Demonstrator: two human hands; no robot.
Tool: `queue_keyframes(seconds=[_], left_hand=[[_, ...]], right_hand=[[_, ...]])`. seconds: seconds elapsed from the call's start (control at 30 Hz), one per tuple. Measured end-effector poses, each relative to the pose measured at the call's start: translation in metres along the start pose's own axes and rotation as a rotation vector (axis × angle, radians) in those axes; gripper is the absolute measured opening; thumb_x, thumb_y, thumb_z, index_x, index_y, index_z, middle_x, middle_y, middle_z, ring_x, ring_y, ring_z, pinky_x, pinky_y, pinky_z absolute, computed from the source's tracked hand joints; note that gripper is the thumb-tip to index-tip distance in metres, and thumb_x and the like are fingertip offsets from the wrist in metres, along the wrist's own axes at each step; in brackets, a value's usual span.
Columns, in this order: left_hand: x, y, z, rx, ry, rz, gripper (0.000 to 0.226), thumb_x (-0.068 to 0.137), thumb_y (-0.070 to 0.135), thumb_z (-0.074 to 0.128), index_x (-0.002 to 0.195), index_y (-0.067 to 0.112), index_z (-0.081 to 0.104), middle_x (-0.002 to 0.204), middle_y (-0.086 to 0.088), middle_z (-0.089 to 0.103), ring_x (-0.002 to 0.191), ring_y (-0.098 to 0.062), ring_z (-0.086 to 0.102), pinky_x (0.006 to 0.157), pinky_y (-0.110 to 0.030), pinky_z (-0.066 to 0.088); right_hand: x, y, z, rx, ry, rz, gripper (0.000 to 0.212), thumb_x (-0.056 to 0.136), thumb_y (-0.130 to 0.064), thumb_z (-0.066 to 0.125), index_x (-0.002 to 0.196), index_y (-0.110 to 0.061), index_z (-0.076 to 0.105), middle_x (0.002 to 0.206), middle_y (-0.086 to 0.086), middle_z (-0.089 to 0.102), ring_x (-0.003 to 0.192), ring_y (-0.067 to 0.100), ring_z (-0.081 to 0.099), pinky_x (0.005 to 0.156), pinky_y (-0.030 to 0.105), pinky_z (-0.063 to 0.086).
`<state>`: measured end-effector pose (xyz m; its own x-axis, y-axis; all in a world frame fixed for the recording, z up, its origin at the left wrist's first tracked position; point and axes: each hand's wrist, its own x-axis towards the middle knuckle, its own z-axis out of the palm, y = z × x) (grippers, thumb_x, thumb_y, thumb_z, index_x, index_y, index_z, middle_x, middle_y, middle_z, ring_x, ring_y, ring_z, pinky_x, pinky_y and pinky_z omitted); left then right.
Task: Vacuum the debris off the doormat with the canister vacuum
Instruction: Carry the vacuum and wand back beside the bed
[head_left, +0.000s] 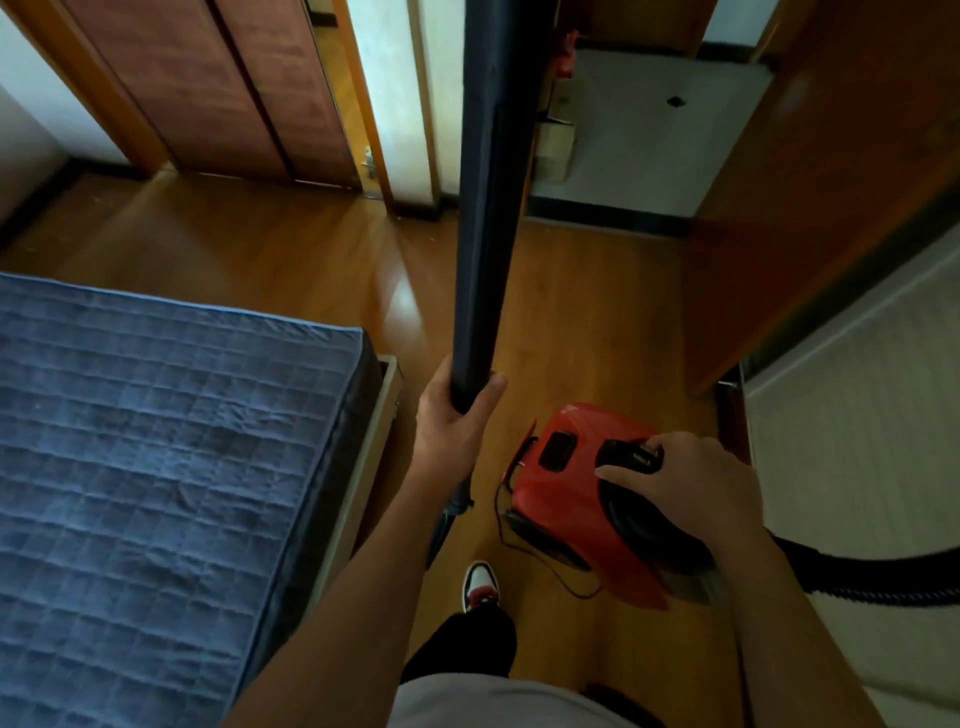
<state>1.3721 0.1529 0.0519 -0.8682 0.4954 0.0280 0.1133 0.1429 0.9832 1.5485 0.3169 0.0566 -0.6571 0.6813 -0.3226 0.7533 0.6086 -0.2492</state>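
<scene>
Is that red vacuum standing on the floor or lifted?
Lifted, apparently: right hand grips the vacuum by its handle; it hangs tilted, cord dangling.

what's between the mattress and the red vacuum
Head view: the left hand gripping the black wand, with wood floor beneath; the right hand holds the red vacuum.

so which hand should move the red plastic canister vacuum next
Right. The right hand rests on the black top handle of the red plastic canister vacuum, fingers curled over it. The left hand is occupied, gripping the long black vacuum tube.
</scene>
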Motion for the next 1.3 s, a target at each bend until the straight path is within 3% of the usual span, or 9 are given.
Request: queue_keyframes(seconds=[0.13,0.4,0.63,0.83,1.0,1.13,1.23,1.3], left_hand=[[0.063,0.001,-0.004,-0.005,-0.016,0.011,0.020,0.095,0.021,0.068,0.094,0.002,0.058,0.075,-0.004,0.052,0.064,-0.002,0.050,0.061,-0.013,0.045],[0.160,-0.001,0.001,-0.008,0.016,0.029,0.020,0.094,0.021,0.068,0.095,0.003,0.059,0.076,0.000,0.055,0.066,-0.001,0.052,0.063,-0.014,0.046],[0.252,-0.006,0.015,0.008,0.074,0.060,0.026,0.093,0.025,0.068,0.093,0.001,0.058,0.069,0.004,0.052,0.060,-0.004,0.050,0.056,-0.015,0.043],[0.350,-0.011,0.042,0.008,0.137,0.023,0.034,0.090,0.035,0.071,0.094,0.003,0.060,0.073,0.005,0.056,0.065,-0.001,0.055,0.060,-0.014,0.046],[0.432,-0.005,0.068,0.012,0.205,-0.014,0.030,0.092,0.024,0.071,0.097,-0.003,0.060,0.074,0.003,0.057,0.064,0.000,0.054,0.060,-0.013,0.047],[0.486,0.000,0.073,-0.008,0.271,0.010,0.043,0.083,0.045,0.069,0.093,0.004,0.061,0.075,0.001,0.059,0.066,-0.005,0.057,0.062,-0.017,0.049],[0.516,-0.001,0.068,0.006,0.330,0.009,0.038,0.081,0.051,0.067,0.090,0.014,0.062,0.077,-0.012,0.062,0.069,-0.014,0.059,0.064,-0.023,0.050],[0.534,-0.001,0.063,-0.001,0.348,0.014,0.032,0.081,0.049,0.068,0.089,0.018,0.062,0.075,-0.007,0.060,0.069,-0.014,0.058,0.064,-0.025,0.049]], right_hand=[[0.062,-0.030,-0.020,-0.017,0.042,-0.017,0.068,0.072,-0.092,0.053,0.066,-0.025,0.061,0.064,-0.008,0.063,0.061,0.014,0.063,0.062,0.040,0.060],[0.158,-0.069,-0.053,0.062,0.105,-0.052,0.069,0.075,-0.085,0.060,0.064,-0.017,0.062,0.058,-0.005,0.063,0.056,0.013,0.062,0.056,0.040,0.059],[0.256,-0.089,-0.079,0.057,0.076,-0.093,0.066,0.076,-0.084,0.061,0.063,-0.020,0.062,0.059,-0.006,0.064,0.057,0.013,0.064,0.061,0.040,0.060],[0.366,-0.097,-0.101,0.013,0.000,-0.179,0.065,0.074,-0.088,0.054,0.065,-0.025,0.063,0.062,-0.011,0.064,0.061,0.009,0.064,0.068,0.038,0.061],[0.456,-0.110,-0.123,-0.042,-0.045,-0.289,0.069,0.069,-0.096,0.042,0.073,-0.030,0.062,0.072,-0.015,0.065,0.074,0.012,0.067,0.076,0.039,0.060],[0.513,-0.124,-0.131,-0.087,-0.026,-0.391,0.068,0.072,-0.094,0.043,0.077,-0.029,0.062,0.078,-0.015,0.065,0.080,0.014,0.067,0.077,0.038,0.059],[0.544,-0.140,-0.142,-0.087,-0.038,-0.420,0.062,0.076,-0.089,0.053,0.077,-0.027,0.062,0.077,-0.014,0.063,0.078,0.014,0.065,0.075,0.034,0.056],[0.566,-0.152,-0.147,-0.089,-0.045,-0.438,0.061,0.076,-0.088,0.054,0.075,-0.027,0.061,0.076,-0.014,0.063,0.078,0.015,0.065,0.074,0.034,0.054]])
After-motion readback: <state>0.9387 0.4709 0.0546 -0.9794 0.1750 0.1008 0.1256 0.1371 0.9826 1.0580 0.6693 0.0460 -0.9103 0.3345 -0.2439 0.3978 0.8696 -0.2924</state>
